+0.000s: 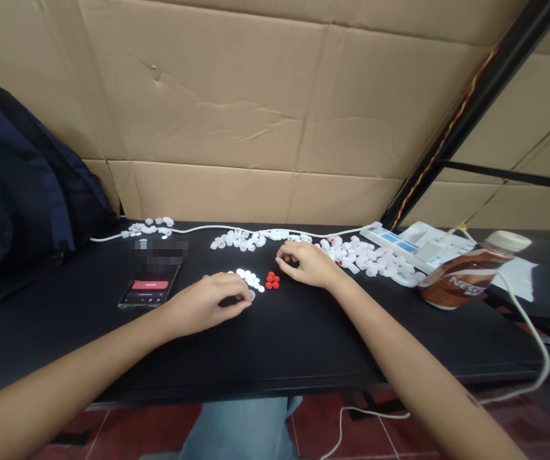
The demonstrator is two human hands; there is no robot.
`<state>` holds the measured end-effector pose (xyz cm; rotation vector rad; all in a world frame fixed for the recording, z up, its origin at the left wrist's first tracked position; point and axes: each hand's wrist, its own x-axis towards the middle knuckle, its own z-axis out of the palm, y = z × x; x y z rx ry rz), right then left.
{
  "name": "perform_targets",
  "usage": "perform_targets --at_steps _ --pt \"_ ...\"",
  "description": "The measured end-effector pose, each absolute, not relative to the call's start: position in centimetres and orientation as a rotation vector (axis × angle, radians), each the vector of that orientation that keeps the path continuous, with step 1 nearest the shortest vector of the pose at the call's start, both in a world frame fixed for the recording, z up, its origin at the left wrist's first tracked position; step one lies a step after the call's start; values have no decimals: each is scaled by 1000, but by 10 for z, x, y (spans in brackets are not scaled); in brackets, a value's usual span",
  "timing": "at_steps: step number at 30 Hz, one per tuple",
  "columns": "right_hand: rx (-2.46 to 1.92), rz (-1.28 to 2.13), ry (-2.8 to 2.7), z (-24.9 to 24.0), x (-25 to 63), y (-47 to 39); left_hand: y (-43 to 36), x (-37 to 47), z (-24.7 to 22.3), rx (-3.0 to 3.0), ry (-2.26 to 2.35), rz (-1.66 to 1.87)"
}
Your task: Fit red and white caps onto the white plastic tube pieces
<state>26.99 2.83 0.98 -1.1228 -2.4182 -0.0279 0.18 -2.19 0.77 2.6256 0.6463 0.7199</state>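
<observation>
My left hand (pixel 212 298) is closed in a pinch just above the black table, with a small translucent round cap (pixel 252 295) showing at its fingertips. Right behind those fingers lies a loose cluster of small white discs (pixel 250 278). Between my two hands sit several small red discs (pixel 272 280), grouped tightly together. My right hand (pixel 309 263) has its fingers curled and thumb bent in, beside a large heap of translucent plastic caps (pixel 368 257). Whatever is between the right fingertips is hidden. A few pieces in that heap have red in them.
More clear caps lie at the back centre (pixel 241 239) and back left (pixel 152 227). A phone (pixel 149 281) lies left of my left hand. On the right stand a Nescafé bottle (pixel 466 271) and a blue-white box (pixel 394 246). A white cable (pixel 207 227) crosses the back; a backpack (pixel 25 172) is left.
</observation>
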Motion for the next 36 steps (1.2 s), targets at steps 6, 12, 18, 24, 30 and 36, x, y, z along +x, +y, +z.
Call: perform_targets --at_steps 6,12,18,24,30,36 --pt "-1132 -23 -2418 10 270 28 -12 5 1 2627 695 823" --pt "-1128 -28 -2414 11 270 27 -16 4 3 2664 779 763" --pt "-1123 -29 -2417 11 269 26 -18 2 6 2791 787 617" --pt "-1138 -13 -2427 10 268 26 -14 2 2 2791 741 574" --pt "-1146 -14 -2424 10 269 27 -17 0 7 2794 754 537" --pt "-1156 -7 -2427 9 269 28 -16 -7 15 2871 960 626"
